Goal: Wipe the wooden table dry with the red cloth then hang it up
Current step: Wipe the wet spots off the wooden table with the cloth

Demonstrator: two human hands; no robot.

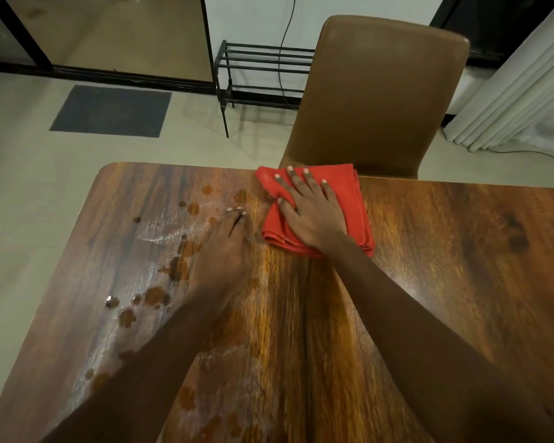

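One red cloth, folded, is lying at upper centre on the wooden table by its far edge. Right hand is pressing flat on it, fingers spread. Left hand is resting open beside water droplets, centre left. Brown chair is standing behind.

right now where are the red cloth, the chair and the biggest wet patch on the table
red cloth (359, 199): head view, bare right part beside the hand
chair (378, 91): head view, middle of the brown backrest
wet patch (179, 266): head view, dark puddle left of the left hand
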